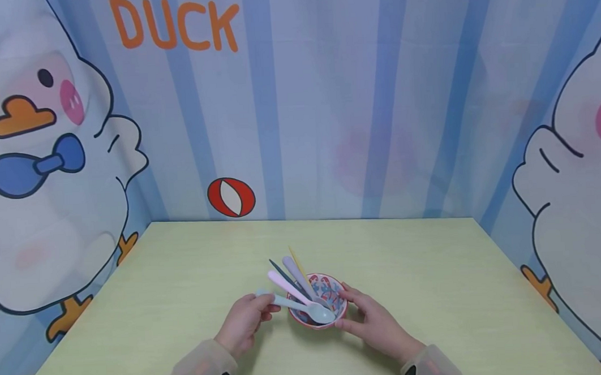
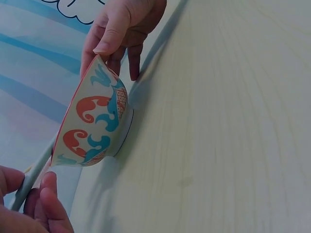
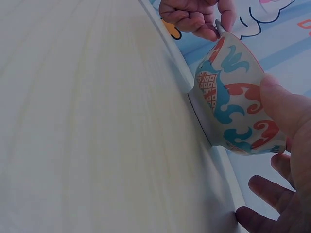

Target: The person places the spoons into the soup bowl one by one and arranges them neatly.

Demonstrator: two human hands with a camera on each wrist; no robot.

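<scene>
A patterned bowl (image 1: 332, 288) with a red rim sits on the table, its outside painted in red and blue scrolls in the right wrist view. My left hand (image 1: 249, 321) pinches the handle of a pale blue spoon (image 1: 319, 313), whose head lies over the bowl's near side. At the bowl's right side, my right hand (image 1: 376, 326) holds it, thumb at the near rim and fingers farther round. Also leaning in the bowl are a pale pink handle (image 1: 282, 281), a lavender handle (image 1: 295, 271), a thin dark stick (image 1: 278, 267) and a thin yellow stick (image 1: 294, 256); their lower ends are partly hidden.
The pale wood-grain table (image 1: 411, 261) extends around the bowl on all sides. A striped blue backdrop (image 1: 316, 96) with printed ducks stands behind it and along both sides.
</scene>
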